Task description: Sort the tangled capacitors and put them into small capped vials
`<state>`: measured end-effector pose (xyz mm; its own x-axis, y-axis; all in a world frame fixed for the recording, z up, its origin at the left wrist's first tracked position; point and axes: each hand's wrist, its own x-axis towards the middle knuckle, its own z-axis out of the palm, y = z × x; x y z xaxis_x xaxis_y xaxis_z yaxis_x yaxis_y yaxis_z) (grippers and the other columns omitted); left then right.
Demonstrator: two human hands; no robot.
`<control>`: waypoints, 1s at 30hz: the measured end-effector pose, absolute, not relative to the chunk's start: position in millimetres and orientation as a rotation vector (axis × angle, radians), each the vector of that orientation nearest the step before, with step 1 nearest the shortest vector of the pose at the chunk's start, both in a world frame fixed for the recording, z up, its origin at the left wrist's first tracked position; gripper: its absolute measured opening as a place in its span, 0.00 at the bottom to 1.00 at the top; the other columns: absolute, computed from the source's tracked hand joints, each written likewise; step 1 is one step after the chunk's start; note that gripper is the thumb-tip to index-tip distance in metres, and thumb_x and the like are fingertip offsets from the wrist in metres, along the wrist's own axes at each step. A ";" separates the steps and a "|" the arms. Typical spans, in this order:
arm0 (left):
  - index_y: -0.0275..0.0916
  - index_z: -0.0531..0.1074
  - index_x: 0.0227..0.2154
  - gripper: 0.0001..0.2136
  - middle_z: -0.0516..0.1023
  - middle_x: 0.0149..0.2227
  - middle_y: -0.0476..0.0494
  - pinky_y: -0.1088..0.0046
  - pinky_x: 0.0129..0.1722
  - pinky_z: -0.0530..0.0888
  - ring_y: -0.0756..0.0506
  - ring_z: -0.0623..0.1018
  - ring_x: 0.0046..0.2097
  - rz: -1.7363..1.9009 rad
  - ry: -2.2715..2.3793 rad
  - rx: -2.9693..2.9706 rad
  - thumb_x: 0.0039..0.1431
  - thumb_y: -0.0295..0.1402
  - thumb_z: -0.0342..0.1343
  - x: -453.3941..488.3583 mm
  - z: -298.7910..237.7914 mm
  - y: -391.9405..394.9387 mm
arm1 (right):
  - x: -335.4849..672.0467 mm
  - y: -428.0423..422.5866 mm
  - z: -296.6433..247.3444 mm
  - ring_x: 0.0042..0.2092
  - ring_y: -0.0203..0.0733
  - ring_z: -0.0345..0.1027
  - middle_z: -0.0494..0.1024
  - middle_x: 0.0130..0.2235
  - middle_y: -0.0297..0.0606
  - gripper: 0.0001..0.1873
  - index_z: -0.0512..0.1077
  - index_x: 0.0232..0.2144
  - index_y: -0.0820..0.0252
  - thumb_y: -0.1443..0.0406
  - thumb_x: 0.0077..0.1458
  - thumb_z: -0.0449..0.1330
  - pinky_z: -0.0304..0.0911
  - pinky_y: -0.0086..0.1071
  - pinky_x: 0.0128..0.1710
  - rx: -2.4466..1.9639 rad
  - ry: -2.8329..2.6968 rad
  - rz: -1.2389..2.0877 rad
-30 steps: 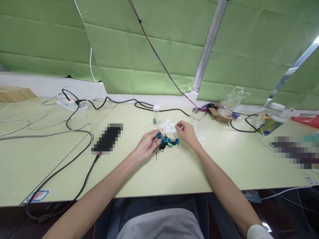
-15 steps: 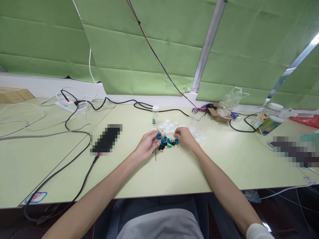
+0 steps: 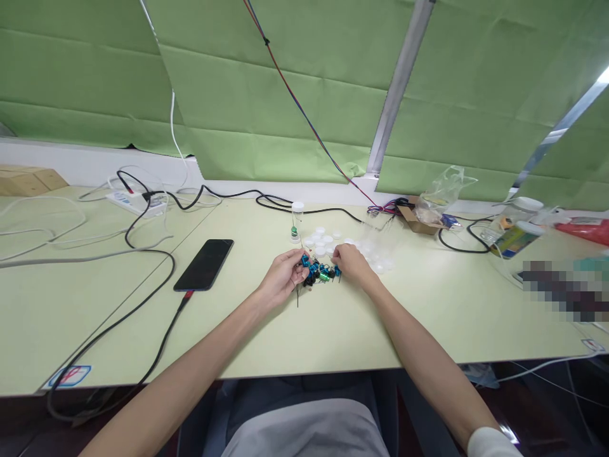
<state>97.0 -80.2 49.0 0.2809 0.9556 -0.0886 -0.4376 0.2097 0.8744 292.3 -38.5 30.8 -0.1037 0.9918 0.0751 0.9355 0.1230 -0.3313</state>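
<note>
A small blue electronic component with wire leads (image 3: 305, 260) is pinched in the fingertips of my left hand (image 3: 283, 277). Just to its right lies a pile of blue and black components (image 3: 314, 273) with thin leads, among them a shiny green one (image 3: 324, 277). My right hand (image 3: 351, 259) is at the pile's right edge, its fingers closed together; whatever they grip is hidden. Behind the pile, several white round caps (image 3: 320, 241) are spread over the table. A clear tube with a white lid (image 3: 297, 208) stands upright at the back, a green component (image 3: 294, 231) inside.
A black phone (image 3: 204, 264) with a plugged-in cable lies to the left. Further left is a power strip (image 3: 137, 202) among cables. Clear tubes (image 3: 378, 222), a small cardboard box (image 3: 419, 219) with a plastic bag, and a labelled container (image 3: 517, 239) stand at the back right.
Both hands stay almost in place at the pile. My right hand's fingers have shifted only very slightly.
</note>
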 end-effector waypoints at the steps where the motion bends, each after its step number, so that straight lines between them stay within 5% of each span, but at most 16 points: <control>1: 0.34 0.71 0.28 0.11 0.68 0.23 0.51 0.81 0.18 0.60 0.57 0.66 0.19 1.106 0.751 0.858 0.52 0.35 0.65 97.2 49.2 -80.3 | 291.3 -39.3 31.6 0.42 0.45 0.68 0.76 0.42 0.46 0.06 0.73 0.33 0.62 0.70 0.58 0.56 0.54 0.30 0.33 -1.908 -2.141 0.274; 16: 0.34 0.70 0.27 0.11 0.69 0.23 0.51 0.82 0.17 0.59 0.57 0.65 0.19 1.109 0.756 0.850 0.51 0.35 0.65 97.7 49.1 -79.8 | 283.9 -41.9 35.6 0.47 0.49 0.70 0.72 0.47 0.50 0.10 0.70 0.42 0.63 0.70 0.64 0.50 0.59 0.33 0.37 -2.035 -2.340 0.066; 30: 0.33 0.70 0.28 0.10 0.69 0.24 0.50 0.81 0.16 0.57 0.57 0.65 0.19 1.116 0.763 0.839 0.53 0.34 0.64 97.8 49.8 -79.9 | 275.1 -46.4 43.4 0.46 0.50 0.71 0.72 0.46 0.53 0.17 0.70 0.45 0.65 0.79 0.57 0.49 0.63 0.34 0.38 -2.059 -2.410 -0.058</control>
